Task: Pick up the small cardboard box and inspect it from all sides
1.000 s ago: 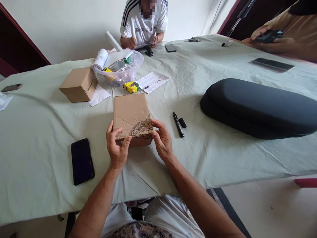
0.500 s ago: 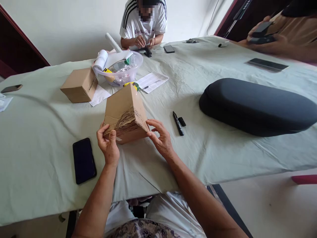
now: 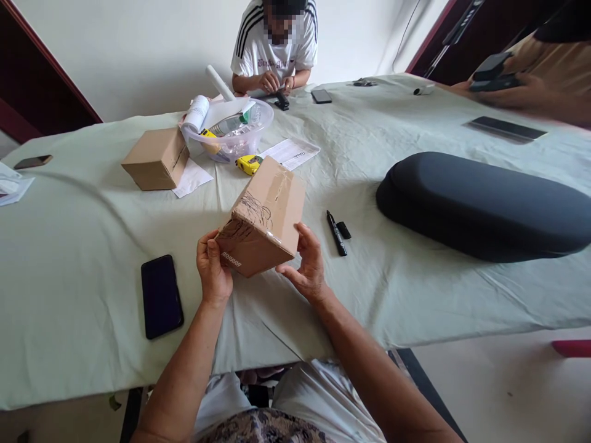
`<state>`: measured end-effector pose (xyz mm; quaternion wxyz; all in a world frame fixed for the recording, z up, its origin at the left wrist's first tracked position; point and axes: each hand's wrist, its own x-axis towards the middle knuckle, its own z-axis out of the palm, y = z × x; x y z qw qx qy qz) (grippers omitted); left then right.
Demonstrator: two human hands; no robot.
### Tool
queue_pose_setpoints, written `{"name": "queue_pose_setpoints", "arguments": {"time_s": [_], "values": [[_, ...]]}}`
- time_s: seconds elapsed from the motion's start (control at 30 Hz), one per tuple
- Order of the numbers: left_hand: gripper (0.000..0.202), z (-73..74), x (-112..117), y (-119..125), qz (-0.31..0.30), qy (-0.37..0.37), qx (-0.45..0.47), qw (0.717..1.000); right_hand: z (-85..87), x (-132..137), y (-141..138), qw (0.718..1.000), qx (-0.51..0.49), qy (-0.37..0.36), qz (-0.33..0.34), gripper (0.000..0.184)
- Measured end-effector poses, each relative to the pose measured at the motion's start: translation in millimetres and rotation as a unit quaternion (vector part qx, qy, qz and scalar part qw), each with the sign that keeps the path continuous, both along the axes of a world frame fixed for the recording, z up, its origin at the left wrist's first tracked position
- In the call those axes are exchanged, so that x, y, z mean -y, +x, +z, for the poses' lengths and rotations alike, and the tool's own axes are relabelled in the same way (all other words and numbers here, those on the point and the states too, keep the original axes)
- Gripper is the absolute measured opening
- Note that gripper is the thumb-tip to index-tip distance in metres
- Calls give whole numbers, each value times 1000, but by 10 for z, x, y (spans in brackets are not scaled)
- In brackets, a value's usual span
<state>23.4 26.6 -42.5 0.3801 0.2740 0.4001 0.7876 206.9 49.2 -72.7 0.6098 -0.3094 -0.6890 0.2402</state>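
Head view: cardboard box (image 3: 265,224) held tilted near the front of the surface (image 3: 92,289); contact beneath unclear. Left hand (image 3: 215,267) closed on its left corner, thumb on the near face. Right hand (image 3: 307,264) half open, loosely curved, fingertips at the right side. Black marker (image 3: 337,235) farther right, cap (image 3: 343,230) beside it. Dark phone (image 3: 162,296) to the left.

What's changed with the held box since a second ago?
The held box has rolled leftward, its taped side turning upward. The left hand and right hand stay on it. The marker, near phone and far box lie as before.
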Motion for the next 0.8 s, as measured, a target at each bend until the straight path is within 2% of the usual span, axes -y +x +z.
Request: {"name": "queue_pose_setpoints", "arguments": {"time_s": [0.07,0.17,0.27,0.37,0.5,0.63,0.8], "values": [[52,7,5,5,-12,0,7,1000,-24,-1,-13,1000,1,4,-7,85],[59,25,27,0,-17,11,1,1000,-9,1,-19,999,-12,-17,-33,77],[78,43,75,7,-32,51,-80,995,42,5,-11,996,-68,-38,-50,71],[93,47,136,32,-31,107,-213,971,66,10,-2,991,-115,-53,-42,78],[102,7,179,32,6,154,-333,930,33,24,-9,989,-99,-111,-7,87],[117,-76,180,8,48,136,-423,894,-20,48,-43,988,-78,-135,4,88],[123,-119,186,60,77,99,-482,867,-114,74,-76,984,-74,-158,-39,89]]}}
